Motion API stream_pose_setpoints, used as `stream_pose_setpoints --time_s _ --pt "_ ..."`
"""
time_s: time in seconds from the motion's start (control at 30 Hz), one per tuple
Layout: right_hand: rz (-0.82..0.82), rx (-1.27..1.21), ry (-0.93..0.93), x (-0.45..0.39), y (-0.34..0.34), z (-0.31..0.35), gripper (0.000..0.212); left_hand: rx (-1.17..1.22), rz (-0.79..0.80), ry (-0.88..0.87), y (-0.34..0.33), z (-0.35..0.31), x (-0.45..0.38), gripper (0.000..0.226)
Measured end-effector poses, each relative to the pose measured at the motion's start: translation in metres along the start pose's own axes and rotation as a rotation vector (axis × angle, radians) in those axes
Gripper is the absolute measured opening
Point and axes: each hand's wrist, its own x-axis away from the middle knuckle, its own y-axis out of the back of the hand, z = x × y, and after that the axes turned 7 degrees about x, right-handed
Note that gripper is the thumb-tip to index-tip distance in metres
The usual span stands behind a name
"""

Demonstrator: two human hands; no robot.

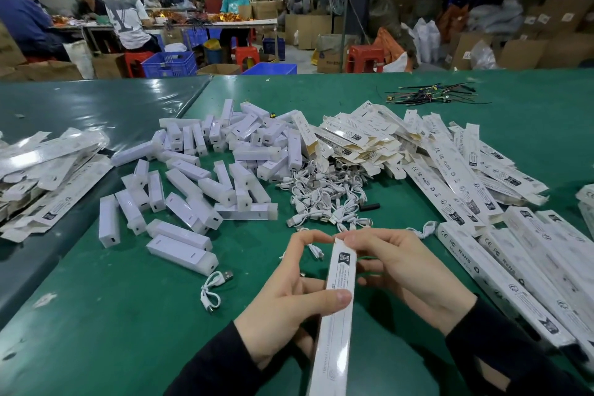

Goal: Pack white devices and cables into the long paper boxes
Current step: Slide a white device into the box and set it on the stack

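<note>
Paper box (338, 292) gripped by left hand (283, 296) & right hand (398, 273), fingertips pinching far-end flap; bare green mat (128, 315) left.

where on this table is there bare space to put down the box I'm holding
Bare green mat lies near-left, between the loose cable and the table's near edge. More lies far right, beyond the flat boxes, beside the wire bundle. The middle is crowded with devices and cables; the right with boxes.
</note>
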Motion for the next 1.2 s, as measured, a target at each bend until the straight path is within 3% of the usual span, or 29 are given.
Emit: stream_pose_setpoints --time_s 0.23,0.33,0.43,0.53,0.6,0.7,0.77,0.87,0.93,1.0,1.1,1.2 --pt "-0.019 0.048 0.173 0.001 -0.003 -0.002 0.016 0.269 -0.029 0.019 -0.001 -0.015 0.004 0.060" --pt "0.016 0.057 0.264 0.002 -0.006 -0.004 0.023 0.254 -0.077 0.032 0.005 -0.024 0.002 0.062" --pt "0.032 -0.047 0.295 0.000 -0.013 -0.005 0.024 0.402 -0.015 0.044 0.008 -0.025 0.006 0.041" --pt "-0.050 -0.199 0.310 -0.001 -0.020 -0.009 0.040 0.678 -0.199 -0.065 0.010 -0.017 0.000 0.067" --pt "-0.084 -0.144 0.351 0.000 -0.025 -0.012 0.040 0.613 -0.428 -0.201 0.016 -0.012 -0.002 0.073" --pt "-0.041 0.061 0.394 0.001 -0.036 -0.019 0.039 0.457 -0.710 -0.335 0.023 -0.015 -0.006 0.068" --pt "0.000 0.297 0.501 0.001 -0.048 -0.022 0.035 0.453 -0.781 -0.346 0.027 -0.016 -0.006 0.048" --pt "-0.134 0.396 0.608 -0.013 -0.061 -0.020 0.041 0.570 -0.717 -0.323 0.035 -0.019 -0.002 0.020" --pt "-0.291 0.547 0.632 -0.032 -0.061 -0.014 0.025 0.618 -0.624 -0.295 0.039 -0.023 -0.001 0.020" --pt "-0.346 0.787 0.631 -0.053 -0.064 -0.007 0.009 0.623 -0.581 -0.277 0.038 -0.025 -0.001 0.025" --pt "-0.285 1.041 0.536 -0.083 -0.071 -0.007 0.038 0.608 -0.528 -0.227 0.032 -0.029 -0.001 0.034" --pt "-0.254 1.110 0.485 -0.099 -0.082 -0.006 0.049 0.621 -0.461 -0.199 0.029 -0.029 0.001 0.045"
